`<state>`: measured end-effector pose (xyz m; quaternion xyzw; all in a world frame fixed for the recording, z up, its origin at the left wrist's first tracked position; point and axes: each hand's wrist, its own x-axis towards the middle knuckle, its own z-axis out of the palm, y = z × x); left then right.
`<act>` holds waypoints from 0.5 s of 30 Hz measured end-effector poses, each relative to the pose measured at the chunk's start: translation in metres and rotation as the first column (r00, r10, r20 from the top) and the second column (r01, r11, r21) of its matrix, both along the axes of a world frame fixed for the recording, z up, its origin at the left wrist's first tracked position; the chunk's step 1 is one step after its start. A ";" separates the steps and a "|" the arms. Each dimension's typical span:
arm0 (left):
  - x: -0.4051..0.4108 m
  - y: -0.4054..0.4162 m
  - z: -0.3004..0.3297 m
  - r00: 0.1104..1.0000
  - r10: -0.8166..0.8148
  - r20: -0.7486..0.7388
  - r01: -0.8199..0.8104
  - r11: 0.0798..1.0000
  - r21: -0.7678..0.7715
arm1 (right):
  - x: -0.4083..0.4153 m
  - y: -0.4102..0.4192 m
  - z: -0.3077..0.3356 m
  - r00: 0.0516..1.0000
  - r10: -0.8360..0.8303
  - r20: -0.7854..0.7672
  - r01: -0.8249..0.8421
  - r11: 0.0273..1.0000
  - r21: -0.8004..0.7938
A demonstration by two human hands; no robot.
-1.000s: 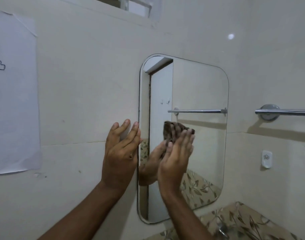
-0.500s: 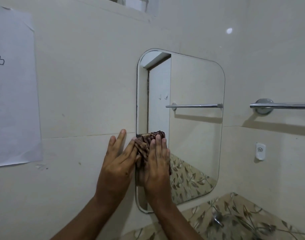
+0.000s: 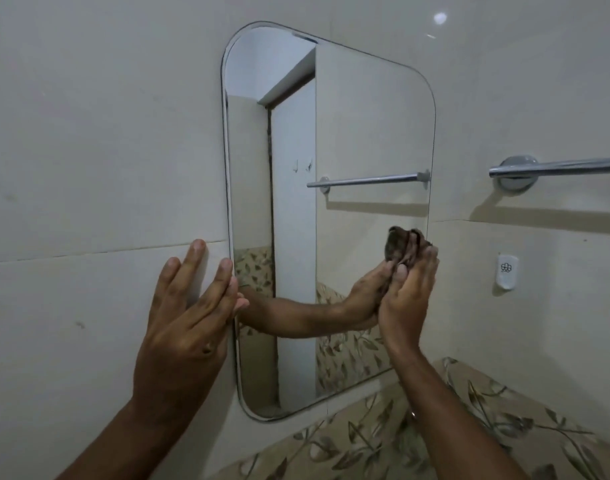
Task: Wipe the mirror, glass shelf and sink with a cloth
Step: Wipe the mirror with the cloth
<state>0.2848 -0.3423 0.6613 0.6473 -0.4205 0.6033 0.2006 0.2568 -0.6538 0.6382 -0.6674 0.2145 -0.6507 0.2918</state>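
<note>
Both hands are up at the wall. My left hand (image 3: 189,313) is open and flat, with spread fingers on the tile just beside the left edge of the mirror (image 3: 365,133); one fingertip touches that edge. I think it is there to steady me while the other hand works, not to hold anything. My right hand (image 3: 409,292) presses a dark, bunched cloth (image 3: 405,245) against the glass near the right edge of the mirror, in its lower half. The fingers are nearly straight and lie flat over the cloth, so it is pinned between palm and glass more than gripped; a part of it sticks out above the fingertips. I judge this flat hold gives wide contact for wiping.

A chrome towel bar (image 3: 556,168) is on the wall above and to the right of my right hand, well apart from it. Below both hands runs the leaf-patterned bench (image 3: 504,410). The sink and the glass shelf I cannot see here, so I judge the mirror step is in hand and those two are not yet done.
</note>
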 end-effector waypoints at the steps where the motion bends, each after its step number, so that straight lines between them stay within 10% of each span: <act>1: 0.000 -0.001 0.000 1.000 0.002 0.002 -0.002 1.000 -0.001 | 0.000 -0.008 -0.002 1.000 -0.006 0.007 0.006 1.000 0.028; 7: 0.001 -0.004 0.001 1.000 0.024 0.013 -0.024 1.000 -0.007 | 0.003 0.021 -0.022 1.000 0.000 0.028 -0.007 0.964 0.267; 15: -0.001 -0.004 0.001 1.000 0.000 -0.004 0.000 0.999 -0.033 | 0.009 0.140 -0.028 0.995 0.103 0.011 -0.103 0.994 -0.023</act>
